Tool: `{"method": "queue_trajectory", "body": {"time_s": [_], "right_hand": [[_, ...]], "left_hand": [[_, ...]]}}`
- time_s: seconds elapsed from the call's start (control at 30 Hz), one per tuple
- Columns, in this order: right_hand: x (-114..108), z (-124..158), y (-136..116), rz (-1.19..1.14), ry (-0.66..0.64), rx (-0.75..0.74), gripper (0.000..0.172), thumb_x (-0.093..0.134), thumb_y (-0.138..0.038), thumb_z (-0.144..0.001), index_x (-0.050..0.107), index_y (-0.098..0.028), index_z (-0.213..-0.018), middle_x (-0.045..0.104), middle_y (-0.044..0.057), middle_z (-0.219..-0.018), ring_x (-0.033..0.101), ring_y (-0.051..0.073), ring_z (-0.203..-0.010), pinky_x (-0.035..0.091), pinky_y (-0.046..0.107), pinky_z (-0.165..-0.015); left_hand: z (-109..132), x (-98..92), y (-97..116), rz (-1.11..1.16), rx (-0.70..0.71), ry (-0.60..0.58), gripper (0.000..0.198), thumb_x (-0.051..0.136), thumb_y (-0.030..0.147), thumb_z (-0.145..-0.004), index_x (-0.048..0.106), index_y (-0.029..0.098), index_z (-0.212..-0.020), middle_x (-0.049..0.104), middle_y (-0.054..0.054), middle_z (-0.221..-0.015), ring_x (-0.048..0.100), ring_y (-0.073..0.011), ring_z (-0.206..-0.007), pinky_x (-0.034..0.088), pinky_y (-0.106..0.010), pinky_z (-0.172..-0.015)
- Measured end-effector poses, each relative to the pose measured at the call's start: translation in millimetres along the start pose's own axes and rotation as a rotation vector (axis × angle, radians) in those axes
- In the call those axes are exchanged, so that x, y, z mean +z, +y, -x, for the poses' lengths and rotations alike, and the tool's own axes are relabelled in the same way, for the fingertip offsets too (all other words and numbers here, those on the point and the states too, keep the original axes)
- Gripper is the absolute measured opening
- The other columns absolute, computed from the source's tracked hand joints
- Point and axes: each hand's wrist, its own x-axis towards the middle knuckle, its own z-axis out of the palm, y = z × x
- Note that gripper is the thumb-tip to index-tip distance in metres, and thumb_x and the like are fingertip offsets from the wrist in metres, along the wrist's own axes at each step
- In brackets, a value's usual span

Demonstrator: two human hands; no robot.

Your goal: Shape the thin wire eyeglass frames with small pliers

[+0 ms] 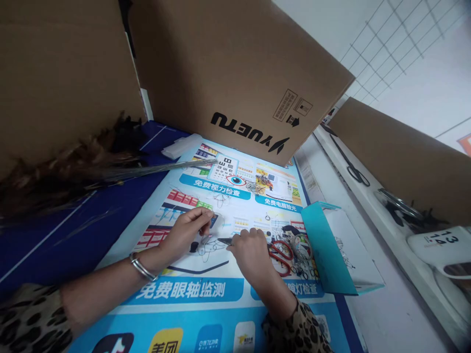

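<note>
My left hand [193, 225] is closed in a pinch on a thin wire, whose fine line curves below the fingertips. My right hand [252, 255] is wrapped around pointed pliers [225, 241]; only their dark tapered tip shows, aimed at the left fingers. Loose thin wire pieces [211, 251] lie on the printed sheet between the two hands. Close to the right hand's outer side rest red-handled scissors [282, 255], a roll of clear tape [302, 246] and a heap of small dark wire loops [303, 269].
A large cardboard box [235, 73] stands at the back. Brown feathers [66, 166] and a bundle of long thin wires [165, 168] lie on the left. An open teal box [320, 250] sits at right. Black scissors [356, 174] and a white clock [441, 245] are on the ledge.
</note>
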Motion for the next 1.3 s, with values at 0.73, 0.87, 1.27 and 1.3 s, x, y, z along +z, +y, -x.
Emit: {"method": "queue_trajectory", "body": {"time_s": [0.73, 0.87, 1.27, 1.3], "right_hand": [[21.7, -1.0, 17.3, -0.166, 0.052, 0.074, 0.035, 0.050, -0.052, -0.086, 0.061, -0.019, -0.084, 0.063, 0.005, -0.083, 0.055, 0.020, -0.081, 0.035, 0.028, -0.069], [17.4, 0.2, 18.4, -0.109, 0.062, 0.059, 0.033, 0.056, -0.051, -0.083, 0.062, -0.018, -0.082, 0.062, 0.007, -0.083, 0.054, 0.023, -0.084, 0.036, 0.033, -0.074], [17.3, -4.7, 11.9, -0.028, 0.072, 0.026, 0.029, 0.058, -0.045, -0.084, 0.062, -0.016, -0.085, 0.061, 0.009, -0.082, 0.053, 0.026, -0.083, 0.036, 0.038, -0.073], [17.5, -5.1, 11.4, -0.027, 0.068, 0.027, 0.028, 0.058, -0.044, -0.084, 0.062, -0.016, -0.084, 0.061, 0.009, -0.081, 0.054, 0.026, -0.082, 0.036, 0.038, -0.072]], "left_hand": [[-6.7, -3.1, -5.3, 0.006, 0.009, -0.009, 0.024, 0.058, 0.039, -0.082, 0.060, 0.018, -0.071, 0.055, 0.003, -0.057, 0.049, -0.0120, -0.052, 0.039, -0.023, -0.053], [-8.4, -5.8, -10.8, -0.007, 0.010, -0.028, 0.025, 0.058, 0.040, -0.083, 0.060, 0.017, -0.072, 0.054, 0.003, -0.057, 0.048, -0.0113, -0.051, 0.038, -0.023, -0.051], [-10.0, -9.5, -15.6, -0.019, 0.021, -0.051, 0.022, 0.056, 0.037, -0.085, 0.060, 0.017, -0.076, 0.053, 0.003, -0.061, 0.048, -0.0108, -0.053, 0.038, -0.023, -0.052], [-9.8, -9.7, -15.2, -0.018, 0.021, -0.049, 0.022, 0.056, 0.037, -0.085, 0.060, 0.018, -0.076, 0.053, 0.003, -0.061, 0.048, -0.0108, -0.053, 0.038, -0.023, -0.052]]}}
